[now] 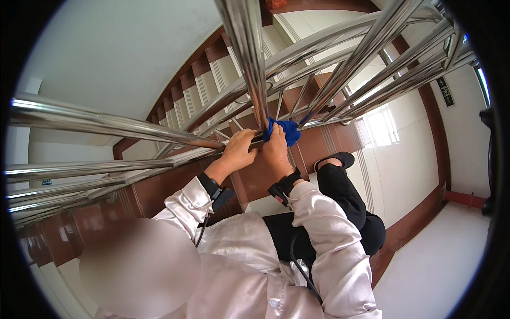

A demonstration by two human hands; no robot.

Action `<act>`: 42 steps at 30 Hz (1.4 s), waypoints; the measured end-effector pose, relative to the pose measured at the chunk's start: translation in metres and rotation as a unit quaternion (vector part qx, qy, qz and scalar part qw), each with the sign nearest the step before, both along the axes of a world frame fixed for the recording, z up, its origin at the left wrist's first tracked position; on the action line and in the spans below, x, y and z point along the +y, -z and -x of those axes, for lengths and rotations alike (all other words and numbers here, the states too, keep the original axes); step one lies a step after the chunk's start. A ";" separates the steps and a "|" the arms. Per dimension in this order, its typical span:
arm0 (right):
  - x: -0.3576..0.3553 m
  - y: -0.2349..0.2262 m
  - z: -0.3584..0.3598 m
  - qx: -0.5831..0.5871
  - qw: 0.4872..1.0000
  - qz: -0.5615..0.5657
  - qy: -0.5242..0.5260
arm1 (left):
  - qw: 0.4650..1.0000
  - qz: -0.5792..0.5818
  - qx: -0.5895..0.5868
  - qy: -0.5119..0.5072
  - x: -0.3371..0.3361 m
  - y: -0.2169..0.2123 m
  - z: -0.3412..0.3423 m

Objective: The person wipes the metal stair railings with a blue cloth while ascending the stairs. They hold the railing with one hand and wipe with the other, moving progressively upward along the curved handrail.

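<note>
Low down on a shiny steel baluster (249, 58), my right hand (276, 149) presses a blue cloth (288, 131) against the metal, its fingers closed over the fabric. Part of the cloth sticks out to the right of the post. Beside it on the left, my left hand (238, 151) is curled at the foot of the railing, with the fingertips against the metal and the thumb apart. The post partly hides those fingertips. Both wrists carry black straps.
More steel balusters (122, 125) fan out left and right. Beyond the railing, stairs (212, 80) with pale treads and brown edges run down. My foot in a dark shoe (340, 159) rests on the steps at right. A white wall (122, 58) stands at far left.
</note>
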State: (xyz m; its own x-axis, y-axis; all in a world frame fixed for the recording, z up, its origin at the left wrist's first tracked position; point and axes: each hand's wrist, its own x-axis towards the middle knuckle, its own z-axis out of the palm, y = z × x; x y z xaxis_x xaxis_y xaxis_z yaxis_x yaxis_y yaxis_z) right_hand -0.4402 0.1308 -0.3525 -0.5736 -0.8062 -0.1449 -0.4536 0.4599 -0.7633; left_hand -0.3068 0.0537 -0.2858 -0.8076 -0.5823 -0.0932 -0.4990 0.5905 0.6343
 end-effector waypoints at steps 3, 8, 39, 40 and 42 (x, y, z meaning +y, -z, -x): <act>0.002 -0.016 0.001 -0.145 0.989 0.000 0.014 | 0.999 -0.017 0.049 0.008 0.003 -0.007 -0.006; 0.007 -0.064 -0.004 -0.540 0.837 0.048 0.080 | 0.998 -0.047 0.025 0.026 0.012 -0.039 -0.009; 0.043 -0.093 0.098 -0.518 0.828 0.172 0.126 | 0.909 0.375 -0.175 0.052 0.009 -0.017 0.005; 0.044 -0.092 0.100 -0.518 0.827 0.177 0.129 | 0.918 0.364 -0.148 0.048 0.010 -0.018 0.008; 0.041 -0.095 0.099 -0.530 0.822 0.176 0.112 | 0.936 0.239 -0.258 0.014 -0.005 -0.016 0.018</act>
